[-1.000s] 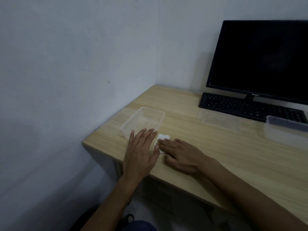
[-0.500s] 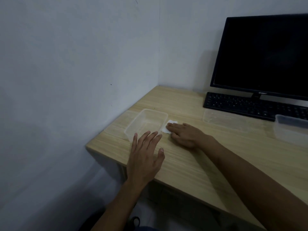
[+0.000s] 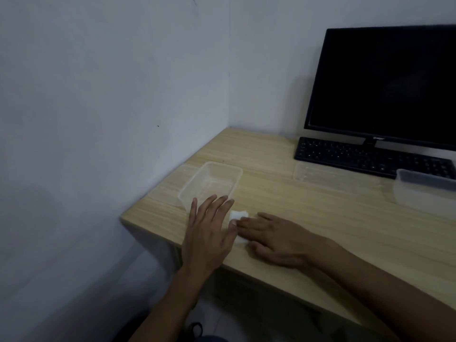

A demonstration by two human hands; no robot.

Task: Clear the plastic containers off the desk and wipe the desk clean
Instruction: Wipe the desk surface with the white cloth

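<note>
— Under the right hand (image 3: 274, 239): white wipe (image 3: 238, 215), fingers (image 3: 246, 222) flat, pressing it to the table (image 3: 320, 218).
— Left hand (image 3: 209, 228) spread, empty; clear container (image 3: 211, 180) just beyond its fingertips. Wiping now; next, probably lifting containers away.

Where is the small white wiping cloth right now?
In the head view, the small white wiping cloth lies near the desk's front left corner, under the right hand's fingertips, just in front of the clear rectangular plastic container.

white cloth (image 3: 238, 215) mostly hidden under right hand (image 3: 274, 239).
</note>
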